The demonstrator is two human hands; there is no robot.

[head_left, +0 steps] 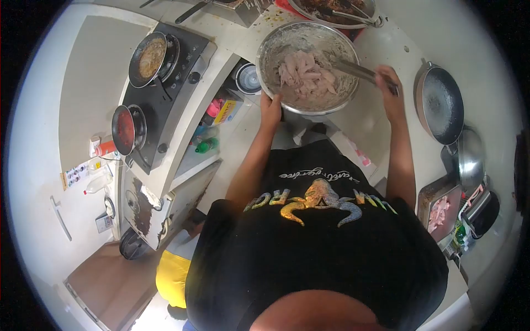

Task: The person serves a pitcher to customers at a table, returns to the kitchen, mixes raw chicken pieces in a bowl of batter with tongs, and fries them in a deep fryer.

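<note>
A large metal mixing bowl (264, 47) holds pale strips of raw meat (307, 73) coated in a whitish batter or flour. At the bowl's near left side, my left hand (270, 110) is closed on the rim. My right hand (390, 92), slightly blurred, is wrapped round the handle of a long metal utensil (359, 71). The utensil slants into the bowl from the right. Its working end lies among the coating and meat, so its exact kind cannot be made out.
On the left, a black gas stove (165, 99) bears a pan of frying food (151, 58) and a pan of red sauce (125, 126). Right are a wok (440, 105) and a tray (428, 204) with raw meat. A basin of dark food (337, 19) stands behind. A person in yellow (172, 276) is low left.
</note>
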